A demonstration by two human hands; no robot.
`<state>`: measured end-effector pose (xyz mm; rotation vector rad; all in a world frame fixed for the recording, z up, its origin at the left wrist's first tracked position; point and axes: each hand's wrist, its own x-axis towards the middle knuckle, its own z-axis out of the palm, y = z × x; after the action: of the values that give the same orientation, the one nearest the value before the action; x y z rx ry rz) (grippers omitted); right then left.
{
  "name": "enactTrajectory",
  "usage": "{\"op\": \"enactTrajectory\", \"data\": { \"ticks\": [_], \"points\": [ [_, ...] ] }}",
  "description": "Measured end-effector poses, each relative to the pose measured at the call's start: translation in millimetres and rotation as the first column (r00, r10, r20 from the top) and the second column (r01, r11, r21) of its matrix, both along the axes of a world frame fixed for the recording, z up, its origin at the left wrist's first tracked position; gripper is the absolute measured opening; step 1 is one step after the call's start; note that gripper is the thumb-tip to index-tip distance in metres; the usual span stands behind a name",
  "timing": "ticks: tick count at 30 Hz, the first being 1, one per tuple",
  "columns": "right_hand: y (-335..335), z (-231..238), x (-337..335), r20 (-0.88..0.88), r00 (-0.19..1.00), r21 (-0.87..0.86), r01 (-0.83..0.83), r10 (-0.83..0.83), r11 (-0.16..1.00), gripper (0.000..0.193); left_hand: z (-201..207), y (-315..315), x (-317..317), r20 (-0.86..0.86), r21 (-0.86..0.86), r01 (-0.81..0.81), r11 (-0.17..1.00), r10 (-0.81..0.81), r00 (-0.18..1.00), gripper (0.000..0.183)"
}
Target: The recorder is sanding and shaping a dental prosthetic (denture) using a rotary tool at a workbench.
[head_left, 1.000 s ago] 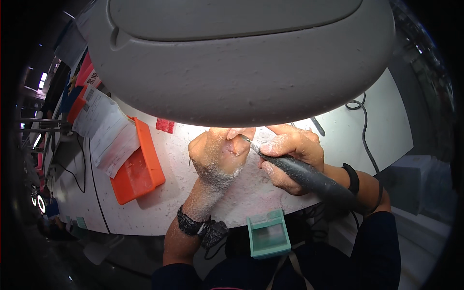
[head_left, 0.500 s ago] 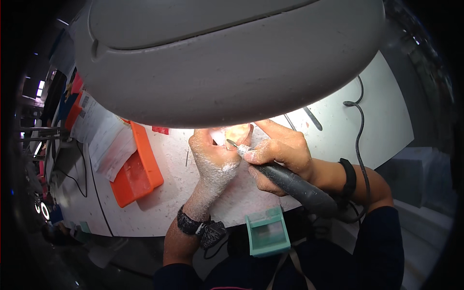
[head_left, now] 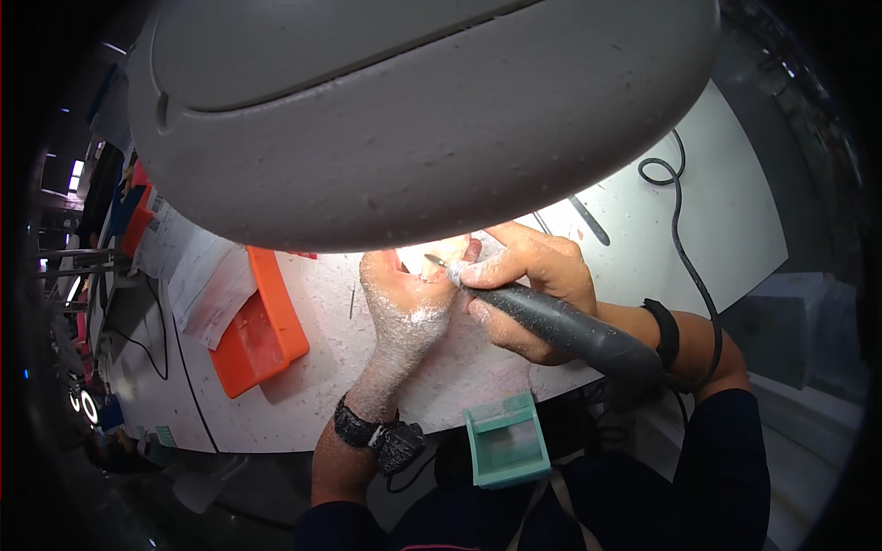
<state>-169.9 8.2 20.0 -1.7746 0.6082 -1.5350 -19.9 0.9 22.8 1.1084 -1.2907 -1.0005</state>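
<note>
Rotary handpiece (head_left: 560, 326) gripped pen-style in right hand (head_left: 528, 285), tip touching small workpiece (head_left: 434, 268) pinched in dust-coated left hand (head_left: 404, 308), under lamp head (head_left: 413, 110).

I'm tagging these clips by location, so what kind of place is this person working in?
Probably a small craft or dental-style workbench. The right hand holds a corded rotary handpiece to a small piece in the dust-coated left hand, under a big work lamp, on a dusty white bench.
</note>
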Motion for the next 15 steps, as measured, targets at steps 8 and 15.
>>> {"op": "enactTrajectory", "data": {
  "ticks": [8,15],
  "points": [
    [5,-1,5,-0.164,0.985,-0.113,0.042,-0.06,0.993,0.021,1,1,-1,0.149,-0.054,-0.027,0.998,0.034,0.988,0.036],
    [4,-6,4,-0.005,0.999,-0.024,0.039,-0.039,0.999,0.028,-7,-2,7,0.182,-0.057,0.046,0.997,-0.034,0.983,0.055]
  ]
}}
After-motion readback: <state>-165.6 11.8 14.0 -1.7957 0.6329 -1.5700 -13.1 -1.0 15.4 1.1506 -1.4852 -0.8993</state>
